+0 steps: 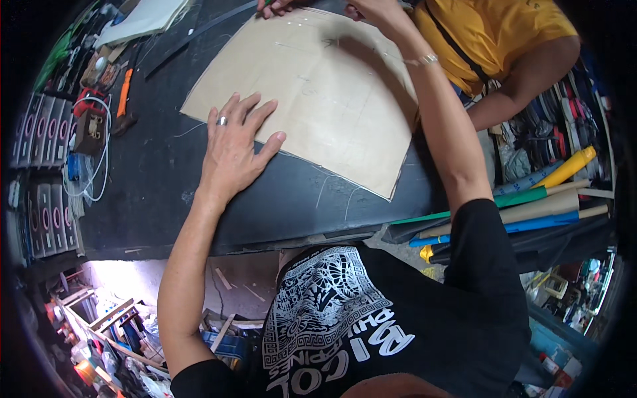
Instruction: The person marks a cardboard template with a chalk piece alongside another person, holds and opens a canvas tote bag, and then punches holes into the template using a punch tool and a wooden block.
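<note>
Blk tee | L grip spread wide, touching tan sht | R grip: can't tell

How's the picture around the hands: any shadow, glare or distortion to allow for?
Head view: a dark shadow falls across the tan sheet; the left hand looks clear, the right hand is cropped at the top edge. Head view: floor at lower left washes out; fisheye bows the table's near edge; corners go black.

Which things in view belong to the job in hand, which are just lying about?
In use:
- tan sheet, under left hand
- right hand, partly cut off
- black table

Apparently lying about:
- orange-handled tool
- white sheets
- yellow roll
</note>
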`<move>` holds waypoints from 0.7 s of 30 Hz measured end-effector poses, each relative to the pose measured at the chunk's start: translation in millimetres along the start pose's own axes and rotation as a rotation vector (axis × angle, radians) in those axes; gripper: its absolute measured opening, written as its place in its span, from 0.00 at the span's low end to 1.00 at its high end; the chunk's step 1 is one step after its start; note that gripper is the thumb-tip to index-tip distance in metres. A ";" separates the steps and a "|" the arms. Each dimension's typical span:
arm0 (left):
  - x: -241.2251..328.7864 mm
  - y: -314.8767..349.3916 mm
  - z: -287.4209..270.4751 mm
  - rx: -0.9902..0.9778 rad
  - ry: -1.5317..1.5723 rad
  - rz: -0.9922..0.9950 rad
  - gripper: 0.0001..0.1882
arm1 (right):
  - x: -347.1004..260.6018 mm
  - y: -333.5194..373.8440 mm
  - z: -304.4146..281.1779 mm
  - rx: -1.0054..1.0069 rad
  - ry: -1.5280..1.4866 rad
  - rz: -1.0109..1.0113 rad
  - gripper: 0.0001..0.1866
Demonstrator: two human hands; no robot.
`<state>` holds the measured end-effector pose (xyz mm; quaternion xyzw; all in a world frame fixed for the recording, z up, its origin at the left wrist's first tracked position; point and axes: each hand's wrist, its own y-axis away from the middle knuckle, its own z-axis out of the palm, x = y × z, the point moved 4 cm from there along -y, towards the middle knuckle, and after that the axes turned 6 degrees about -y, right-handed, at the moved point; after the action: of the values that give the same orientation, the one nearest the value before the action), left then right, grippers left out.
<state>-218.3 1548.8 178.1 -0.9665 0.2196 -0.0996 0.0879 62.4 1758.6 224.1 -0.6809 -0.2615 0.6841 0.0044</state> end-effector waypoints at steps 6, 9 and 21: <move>3.6 -2.1 -3.4 0.018 -0.006 -0.006 0.28 | -106.0 179.7 39.4 -0.410 0.459 0.066 0.10; 5.7 -4.6 -3.6 -0.025 -0.018 -0.006 0.29 | -128.7 242.3 50.0 -0.431 0.269 0.230 0.07; 14.5 -8.9 -0.9 -0.109 -0.024 0.026 0.29 | -117.9 301.3 4.7 -0.017 0.156 0.302 0.07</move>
<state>-202.1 1550.1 183.1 -0.9681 0.2361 -0.0746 0.0393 172.0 1454.1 223.7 -0.7635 -0.1607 0.6198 -0.0841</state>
